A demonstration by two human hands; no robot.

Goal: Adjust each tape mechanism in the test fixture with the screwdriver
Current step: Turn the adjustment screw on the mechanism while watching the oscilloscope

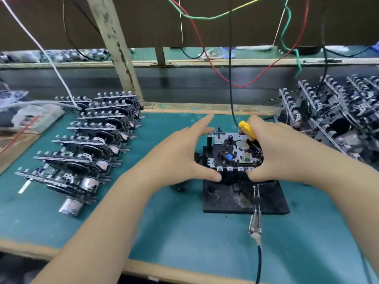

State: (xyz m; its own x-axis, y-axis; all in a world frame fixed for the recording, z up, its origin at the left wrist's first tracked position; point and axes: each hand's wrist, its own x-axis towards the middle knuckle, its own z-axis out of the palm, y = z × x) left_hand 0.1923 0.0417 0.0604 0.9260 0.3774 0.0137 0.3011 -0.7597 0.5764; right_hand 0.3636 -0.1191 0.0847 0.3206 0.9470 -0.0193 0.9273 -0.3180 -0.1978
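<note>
**Q:** Which stage of the work does the figure show?

**A:** One silver-and-black tape mechanism [231,152] sits on the black square test fixture [244,199] at centre. The left hand [184,156] holds its left side, thumb at the near edge and fingers straight and spread toward the far edge. The right hand [281,148] is on the right side, thumb at the near edge, fingers curled round the yellow-handled screwdriver [247,129]. Whether the tip sits in a screw cannot be told, as it is hidden. Judged from this, the unit is being seated or lifted, not turned.

**Q:** How much is done, and how much left?

**A:** At left, a neat row of similar mechanisms [88,144] lies overlapped from near to far; at far right, a looser heap of mechanisms [332,119] is piled up. Which group is finished cannot be told from the picture, though the orderly row is probably the adjusted stock. Many units seemingly remain.

**Q:** And the surroundings?

**A:** Nearest, a metal clip on a dark lead [255,224] lies on the teal-matted, wood-edged surface [184,226], reaching the fixture's near edge. Beyond the fixture runs a dark belt-like channel [184,83], then a second teal bench [256,53]. A pale slanted post [114,48] rises at far left, and red, green, yellow, white and black wires [207,46] hang from above.
</note>
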